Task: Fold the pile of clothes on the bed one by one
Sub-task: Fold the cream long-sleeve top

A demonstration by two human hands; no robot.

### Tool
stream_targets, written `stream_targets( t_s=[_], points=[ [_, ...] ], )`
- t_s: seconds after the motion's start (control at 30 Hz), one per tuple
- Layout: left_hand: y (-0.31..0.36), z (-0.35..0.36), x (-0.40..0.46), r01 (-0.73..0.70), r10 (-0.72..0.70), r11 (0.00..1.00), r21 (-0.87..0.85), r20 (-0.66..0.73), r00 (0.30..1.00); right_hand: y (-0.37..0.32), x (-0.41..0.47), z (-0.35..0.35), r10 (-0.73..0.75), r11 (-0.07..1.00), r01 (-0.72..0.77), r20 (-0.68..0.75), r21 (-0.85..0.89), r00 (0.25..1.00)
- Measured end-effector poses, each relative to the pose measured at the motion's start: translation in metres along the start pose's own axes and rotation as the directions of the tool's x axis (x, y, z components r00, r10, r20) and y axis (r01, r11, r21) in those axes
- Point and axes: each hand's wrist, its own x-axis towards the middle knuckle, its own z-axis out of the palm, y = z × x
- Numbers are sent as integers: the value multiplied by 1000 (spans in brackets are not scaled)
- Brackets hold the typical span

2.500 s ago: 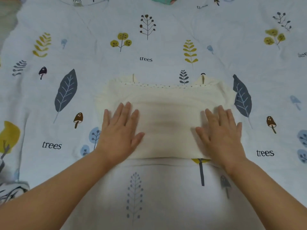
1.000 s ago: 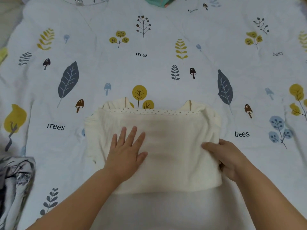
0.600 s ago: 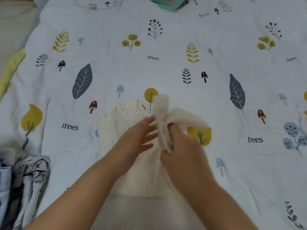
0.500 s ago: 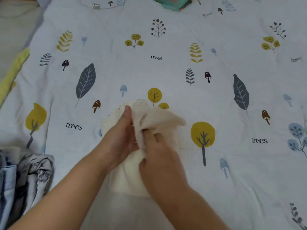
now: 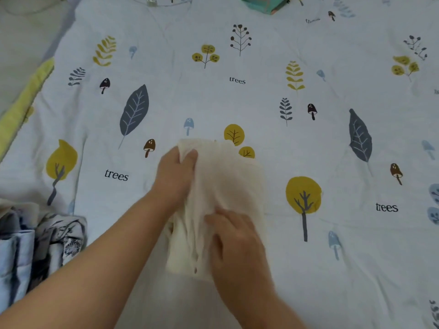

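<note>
Currently the bed cover (image 5: pixel 237 103), a pale sheet printed with leaves, mushrooms and the word "trees", fills nearly the whole head view and carries everything else. Near its middle, toward the person, lies the cream garment (image 5: pixel 228 186), now a narrow upright bundle. One second earlier it lay as a wide flat rectangle with the left palm pressing it and the right hand taking hold of its right edge; since then the right half has been carried over onto the left half, so the width is roughly halved. Judged from this, the crosswise fold of this item is nearly complete and only smoothing or setting aside remains, after which the next item can be taken. The heap of unfolded clothes (image 5: pixel 35 252), grey, white and blue, sits at the lower left edge, well apart from the cream garment. A teal folded item (image 5: pixel 263 3) shows at the top edge, only partly in view. No basket, box or other container is visible, so nothing can be reported as held in one. The left hand (image 5: pixel 175 176) grips the upper left corner of the bundle, thumb curled over the cloth. The right hand (image 5: pixel 235 236) rests on the lower part, fingers bent onto the fabric; whether it pinches or only presses cannot be told.
</note>
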Motion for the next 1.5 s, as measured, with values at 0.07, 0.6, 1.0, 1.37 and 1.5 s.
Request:
stream_targets(
  t_s=[0.07, 0.6, 1.0, 1.37, 1.5],
  points=[
    [-3, -11, 6, 5, -2, 998, 61, -59, 998, 1, 2, 0, 170, 967, -178, -58, -181, 984],
    [-95, -8, -62, -267, 177, 788, 555, 211, 961, 26, -16, 43, 371, 909, -300, 234, -289, 898],
    [-54, -17, -52, 72, -122, 966, 248, 191, 974, 39, 28, 7, 468, 816, -535, 292, 219, 834],
    [3, -59, -109, 98, -93, 995, -13, 225, 970, -15, -18, -57, 386, 824, -435, 204, 363, 900],
    [30, -80, -139, 85, -67, 992, -90, 187, 980, -43, -33, -94, 340, 828, -387, 185, 406, 922]
  ],
)
